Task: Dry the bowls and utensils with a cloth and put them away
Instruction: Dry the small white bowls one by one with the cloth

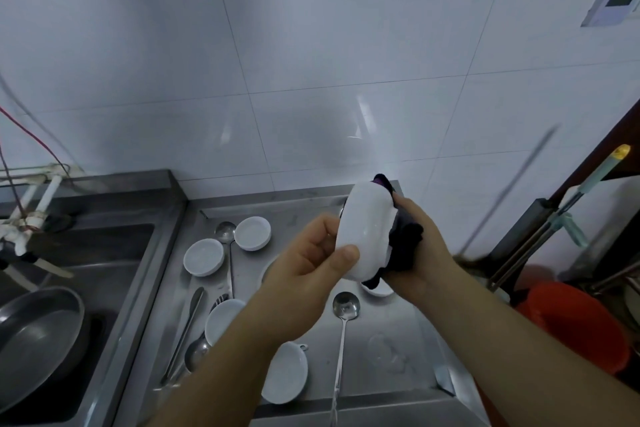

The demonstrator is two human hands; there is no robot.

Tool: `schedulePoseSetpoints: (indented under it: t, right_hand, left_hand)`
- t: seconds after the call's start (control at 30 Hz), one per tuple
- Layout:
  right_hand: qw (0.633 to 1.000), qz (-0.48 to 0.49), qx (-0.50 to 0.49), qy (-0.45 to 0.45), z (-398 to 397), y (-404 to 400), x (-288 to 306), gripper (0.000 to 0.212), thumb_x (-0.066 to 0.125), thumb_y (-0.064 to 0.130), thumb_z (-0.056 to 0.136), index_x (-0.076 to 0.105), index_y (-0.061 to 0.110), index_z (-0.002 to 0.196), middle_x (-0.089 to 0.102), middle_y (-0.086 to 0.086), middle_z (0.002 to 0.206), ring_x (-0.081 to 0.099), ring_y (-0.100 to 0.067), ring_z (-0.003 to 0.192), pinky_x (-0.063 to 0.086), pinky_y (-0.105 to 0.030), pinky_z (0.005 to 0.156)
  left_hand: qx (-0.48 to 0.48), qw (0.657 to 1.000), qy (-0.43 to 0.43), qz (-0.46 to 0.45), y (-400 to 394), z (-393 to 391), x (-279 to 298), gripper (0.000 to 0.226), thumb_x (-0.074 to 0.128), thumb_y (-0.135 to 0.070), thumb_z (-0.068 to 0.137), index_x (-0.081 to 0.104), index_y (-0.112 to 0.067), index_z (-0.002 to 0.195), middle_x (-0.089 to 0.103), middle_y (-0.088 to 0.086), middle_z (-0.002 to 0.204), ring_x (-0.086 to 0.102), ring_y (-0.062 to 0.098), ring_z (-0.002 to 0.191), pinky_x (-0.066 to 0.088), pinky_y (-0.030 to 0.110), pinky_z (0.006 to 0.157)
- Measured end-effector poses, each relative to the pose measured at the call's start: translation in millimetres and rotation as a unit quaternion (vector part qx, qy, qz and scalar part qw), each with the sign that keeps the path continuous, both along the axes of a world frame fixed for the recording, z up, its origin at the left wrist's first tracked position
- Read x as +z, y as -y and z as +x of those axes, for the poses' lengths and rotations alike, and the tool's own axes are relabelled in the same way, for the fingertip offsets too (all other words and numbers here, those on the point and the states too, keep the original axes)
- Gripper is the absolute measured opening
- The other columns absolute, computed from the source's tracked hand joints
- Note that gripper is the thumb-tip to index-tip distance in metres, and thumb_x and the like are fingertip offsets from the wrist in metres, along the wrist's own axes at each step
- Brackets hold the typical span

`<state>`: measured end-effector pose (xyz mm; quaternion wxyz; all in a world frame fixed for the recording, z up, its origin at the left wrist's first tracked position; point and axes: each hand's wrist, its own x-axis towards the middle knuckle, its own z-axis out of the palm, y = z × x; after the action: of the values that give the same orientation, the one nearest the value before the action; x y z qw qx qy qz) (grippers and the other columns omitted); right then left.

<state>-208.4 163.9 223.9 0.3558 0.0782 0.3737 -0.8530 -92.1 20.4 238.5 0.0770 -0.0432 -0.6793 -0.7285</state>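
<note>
The bowl point(363, 236) is glossy white ceramic, smooth, with a bright highlight; the cloth point(405, 246) is dark, matt, soft fabric; the draining board point(398, 333) is brushed stainless steel, dull-sheened and wet in patches; the ladle point(344, 308) is polished, mirror-bright metal; the pan point(38, 333) is grey matt metal; the bucket point(575, 326) is smooth orange-red plastic; the wall tiles point(311, 45) are glossy white.

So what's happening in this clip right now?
A person is drying a white bowl over a steel counter. The left hand holds the bowl on its side while the right hand presses a dark cloth into it. More white bowls, ladles and other utensils lie on the counter.
</note>
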Motion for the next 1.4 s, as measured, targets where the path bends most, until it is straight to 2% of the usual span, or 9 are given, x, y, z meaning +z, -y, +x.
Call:
schedulePoseSetpoints:
  t: [0.13, 0.33, 0.57, 0.8, 0.87, 0.97, 1.13, 1.27, 1.4]
  right_hand:
    - [0.998, -0.036, -0.002, 0.049, 9, 10, -2, 0.035, 0.061, 0.039, 0.101, 0.064, 0.012, 0.122, 0.067, -0.014, 0.096, 0.071, -0.030, 0.073, 0.057, -0.036, 0.054]
    - [0.998, -0.005, -0.043, 0.043, 0, 7, -3, 0.021, 0.068, 0.034, 0.096, 0.074, 0.014, 0.096, 0.073, -0.008, 0.087, 0.074, -0.027, 0.077, 0.062, -0.037, 0.067]
    - [0.996, 0.066, -0.057, -0.025, -8, 7, 8, 0.019, 0.067, 0.035, 0.097, 0.070, 0.020, 0.108, 0.070, -0.009, 0.104, 0.067, -0.029, 0.095, 0.052, -0.044, 0.092]
    - [0.996, 0.052, -0.067, 0.041, 5, 9, 0, 0.033, 0.056, 0.024, 0.103, 0.080, 0.008, 0.087, 0.072, -0.012, 0.082, 0.073, -0.027, 0.070, 0.062, -0.035, 0.059]
    - [0.995, 0.044, -0.067, 0.057, 7, 8, 0, 0.041, 0.055, 0.022, 0.103, 0.082, 0.007, 0.075, 0.075, -0.013, 0.081, 0.075, -0.028, 0.069, 0.064, -0.036, 0.064]
    - [0.995, 0.049, -0.060, 0.062, 4, 4, 10, 0.021, 0.060, 0.022, 0.099, 0.073, 0.007, 0.103, 0.069, -0.012, 0.092, 0.070, -0.029, 0.083, 0.059, -0.039, 0.077]
    - [0.993, 0.088, -0.076, 0.011, -2, -5, 14, 0.022, 0.062, 0.029, 0.101, 0.071, 0.011, 0.111, 0.069, -0.013, 0.101, 0.064, -0.032, 0.096, 0.052, -0.048, 0.094]
    - [0.991, 0.109, -0.077, 0.003, 5, 0, 11, 0.020, 0.057, 0.024, 0.103, 0.068, 0.009, 0.110, 0.066, -0.014, 0.096, 0.063, -0.031, 0.083, 0.050, -0.043, 0.075]
    - [0.988, 0.123, -0.097, 0.003, 16, 6, 11, 0.023, 0.066, 0.018, 0.100, 0.073, 0.003, 0.115, 0.074, -0.014, 0.100, 0.069, -0.030, 0.087, 0.056, -0.043, 0.081]
  left_hand:
    - [0.020, 0.999, -0.014, -0.024, -7, -4, -2, 0.009, 0.060, -0.027, 0.101, 0.062, -0.022, 0.108, 0.069, 0.001, 0.093, 0.064, 0.010, 0.088, 0.054, 0.023, 0.079]
    - [0.020, 0.999, 0.029, 0.013, -6, -7, -2, 0.027, 0.071, -0.021, 0.086, 0.066, -0.021, 0.112, 0.077, 0.001, 0.107, 0.073, 0.016, 0.097, 0.059, 0.027, 0.084]
    - [0.047, 0.969, 0.134, 0.202, 0, -22, 10, 0.025, 0.067, -0.033, 0.092, 0.082, -0.032, 0.111, 0.077, 0.009, 0.124, 0.076, 0.029, 0.112, 0.064, 0.043, 0.082]
    - [0.068, 0.995, 0.012, 0.071, -21, -20, -10, 0.030, 0.062, -0.038, 0.099, 0.071, -0.047, 0.126, 0.075, -0.005, 0.126, 0.070, 0.015, 0.121, 0.057, 0.027, 0.096]
    - [0.069, 0.997, -0.012, 0.023, -27, -20, -13, 0.032, 0.059, -0.035, 0.102, 0.068, -0.052, 0.127, 0.075, -0.012, 0.126, 0.068, 0.009, 0.121, 0.054, 0.020, 0.097]
    - [0.069, 0.998, -0.007, 0.010, -31, -21, -16, 0.031, 0.065, -0.032, 0.098, 0.071, -0.047, 0.124, 0.077, -0.006, 0.123, 0.071, 0.014, 0.119, 0.055, 0.021, 0.095]
    - [0.058, 0.981, 0.066, 0.176, -13, -25, -5, 0.029, 0.073, -0.031, 0.088, 0.079, -0.033, 0.116, 0.078, 0.008, 0.122, 0.075, 0.029, 0.113, 0.063, 0.038, 0.087]
    - [0.062, 0.985, 0.068, 0.148, -16, -26, -8, 0.025, 0.063, -0.024, 0.099, 0.077, -0.030, 0.120, 0.076, 0.010, 0.125, 0.073, 0.029, 0.117, 0.063, 0.039, 0.091]
    - [0.123, 0.990, 0.038, 0.062, -27, -28, -19, 0.026, 0.062, -0.032, 0.096, 0.072, -0.038, 0.119, 0.077, 0.003, 0.121, 0.072, 0.024, 0.118, 0.059, 0.046, 0.100]
